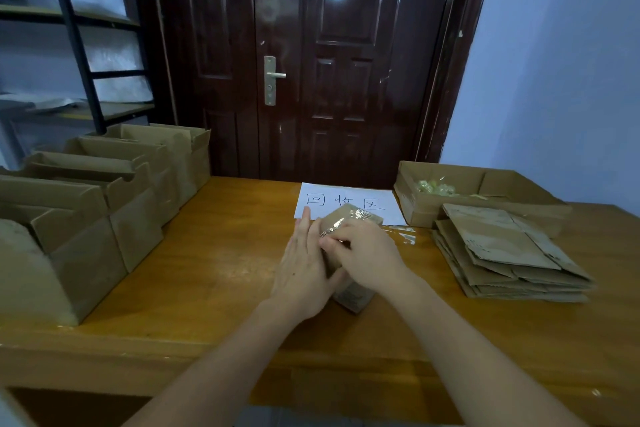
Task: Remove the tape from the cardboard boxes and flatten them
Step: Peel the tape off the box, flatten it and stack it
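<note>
While hands (332, 260) clasp box (349, 218), table (207, 253) edge near

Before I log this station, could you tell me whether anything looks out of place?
Only one thing: a loose strip of clear tape lies on the table, right of the box in hand, rather than in the scrap box.

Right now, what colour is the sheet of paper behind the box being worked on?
White, with dark handwritten characters; head view shows the paper sheet.
</note>
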Demonstrator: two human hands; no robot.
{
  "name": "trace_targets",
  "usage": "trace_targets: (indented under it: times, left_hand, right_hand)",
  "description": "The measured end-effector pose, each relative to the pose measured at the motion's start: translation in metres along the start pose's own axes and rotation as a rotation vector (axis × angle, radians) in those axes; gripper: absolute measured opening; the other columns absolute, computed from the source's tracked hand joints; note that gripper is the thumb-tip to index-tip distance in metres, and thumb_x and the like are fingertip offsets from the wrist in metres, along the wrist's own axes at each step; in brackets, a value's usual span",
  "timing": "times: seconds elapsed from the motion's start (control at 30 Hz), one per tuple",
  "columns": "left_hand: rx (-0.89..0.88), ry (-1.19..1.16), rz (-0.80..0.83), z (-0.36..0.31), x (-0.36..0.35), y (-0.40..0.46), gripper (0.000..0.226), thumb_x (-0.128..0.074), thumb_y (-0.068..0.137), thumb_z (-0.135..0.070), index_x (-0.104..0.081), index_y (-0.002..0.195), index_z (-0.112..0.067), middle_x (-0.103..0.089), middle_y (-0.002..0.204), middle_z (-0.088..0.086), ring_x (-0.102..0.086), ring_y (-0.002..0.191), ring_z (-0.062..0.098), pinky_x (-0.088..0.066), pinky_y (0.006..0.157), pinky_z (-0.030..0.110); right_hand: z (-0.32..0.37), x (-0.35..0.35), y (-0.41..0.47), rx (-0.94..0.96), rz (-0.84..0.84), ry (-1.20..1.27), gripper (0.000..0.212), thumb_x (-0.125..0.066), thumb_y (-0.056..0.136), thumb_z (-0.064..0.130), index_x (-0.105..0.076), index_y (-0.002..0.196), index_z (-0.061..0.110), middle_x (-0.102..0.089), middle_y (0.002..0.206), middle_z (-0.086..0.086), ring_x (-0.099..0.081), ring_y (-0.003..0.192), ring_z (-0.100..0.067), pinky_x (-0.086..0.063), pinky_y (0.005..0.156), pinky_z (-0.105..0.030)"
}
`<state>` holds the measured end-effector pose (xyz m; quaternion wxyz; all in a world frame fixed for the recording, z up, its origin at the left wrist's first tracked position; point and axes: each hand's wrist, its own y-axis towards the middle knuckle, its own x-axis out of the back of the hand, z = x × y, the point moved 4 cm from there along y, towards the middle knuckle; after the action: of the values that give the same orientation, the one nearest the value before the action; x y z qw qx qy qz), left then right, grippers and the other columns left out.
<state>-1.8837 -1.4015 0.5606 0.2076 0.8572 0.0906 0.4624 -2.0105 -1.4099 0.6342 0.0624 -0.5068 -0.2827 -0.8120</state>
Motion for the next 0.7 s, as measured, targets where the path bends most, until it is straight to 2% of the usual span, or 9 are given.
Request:
trace_targets:
  times: [0.03,0.1,0.17,0.23,0.3,0.33,0.5,0.6,0.7]
  left_hand:
    - [0.015,0.000,-0.011,0.002,0.001,0.001,0.106,-0.043,0.085,-0.080,0.003,0.164,-0.028,0.021,0.169,-0.016,-0.005,0.160,0.017,-0.024,0.127,0.042]
    - [0.035,0.010,-0.049,0.005,0.003,0.003,0.109,-0.047,0.082,-0.083,0.001,0.165,-0.030,0.005,0.167,-0.017,-0.017,0.156,0.019,-0.032,0.122,0.043]
    - [0.050,-0.034,-0.060,0.009,0.005,0.005,0.113,-0.059,0.082,-0.079,-0.002,0.166,-0.029,-0.012,0.161,-0.016,-0.035,0.146,0.020,-0.044,0.114,0.042]
    - [0.054,-0.106,-0.047,0.011,0.005,0.006,0.116,-0.070,0.082,-0.072,-0.005,0.166,-0.028,-0.016,0.162,-0.017,-0.041,0.143,0.018,-0.048,0.110,0.040]
    - [0.054,-0.182,-0.018,0.014,0.004,0.008,0.115,-0.074,0.081,-0.069,-0.007,0.166,-0.029,-0.011,0.170,-0.018,-0.032,0.151,0.016,-0.041,0.114,0.037]
    - [0.054,-0.204,0.005,0.014,0.003,0.009,0.115,-0.074,0.081,-0.068,-0.007,0.166,-0.030,-0.004,0.172,-0.019,-0.027,0.154,0.015,-0.037,0.116,0.036]
    - [0.026,-0.257,0.143,0.020,0.000,0.015,0.120,-0.064,0.079,-0.073,0.008,0.165,-0.032,0.031,0.161,-0.028,-0.013,0.158,0.012,-0.026,0.115,0.027]
    - [0.027,-0.214,0.184,0.026,-0.001,0.018,0.116,-0.070,0.088,-0.062,0.014,0.164,-0.033,0.034,0.162,-0.028,-0.017,0.157,0.014,-0.032,0.115,0.030]
    - [0.012,-0.139,0.185,0.026,0.002,0.021,0.111,-0.069,0.090,-0.060,0.007,0.166,-0.033,0.027,0.166,-0.024,-0.029,0.153,0.017,-0.040,0.105,0.028]
  right_hand:
    - [-0.001,0.000,0.005,-0.023,0.069,0.053,0.034,-0.052,0.100,0.050,-0.064,0.072,0.036,-0.059,0.088,0.011,-0.053,0.089,-0.013,-0.043,0.072,-0.033]
    - [-0.001,0.002,0.012,-0.064,0.167,0.163,0.043,-0.051,0.102,0.048,-0.054,0.061,0.033,-0.057,0.084,0.004,-0.056,0.082,-0.016,-0.047,0.072,-0.039]
    - [0.000,0.005,0.016,-0.089,0.229,0.237,0.043,-0.051,0.103,0.046,-0.057,0.062,0.035,-0.060,0.082,0.002,-0.058,0.079,-0.017,-0.051,0.076,-0.043]
    - [0.000,0.006,0.019,-0.085,0.256,0.218,0.031,-0.057,0.101,0.043,-0.069,0.072,0.037,-0.065,0.083,0.005,-0.061,0.081,-0.014,-0.054,0.078,-0.042]
    - [0.001,0.006,0.023,-0.069,0.235,0.153,0.014,-0.065,0.096,0.039,-0.077,0.090,0.034,-0.069,0.085,0.011,-0.063,0.084,-0.009,-0.056,0.079,-0.039]
    - [0.004,0.006,0.025,-0.057,0.212,0.106,0.012,-0.066,0.095,0.039,-0.077,0.092,0.034,-0.069,0.086,0.013,-0.063,0.085,-0.009,-0.056,0.079,-0.039]
    - [0.012,0.000,0.031,-0.041,0.109,-0.055,0.024,-0.053,0.099,0.042,-0.068,0.092,0.025,-0.064,0.086,0.007,-0.059,0.084,-0.014,-0.054,0.078,-0.041]
    - [0.006,-0.003,0.034,-0.093,0.073,-0.006,0.025,-0.051,0.100,0.041,-0.061,0.083,0.025,-0.060,0.076,0.008,-0.058,0.079,-0.016,-0.050,0.072,-0.037]
    - [0.001,-0.003,0.038,-0.135,0.038,0.057,0.022,-0.053,0.100,0.039,-0.063,0.086,0.024,-0.064,0.079,0.008,-0.059,0.081,-0.016,-0.049,0.074,-0.036]
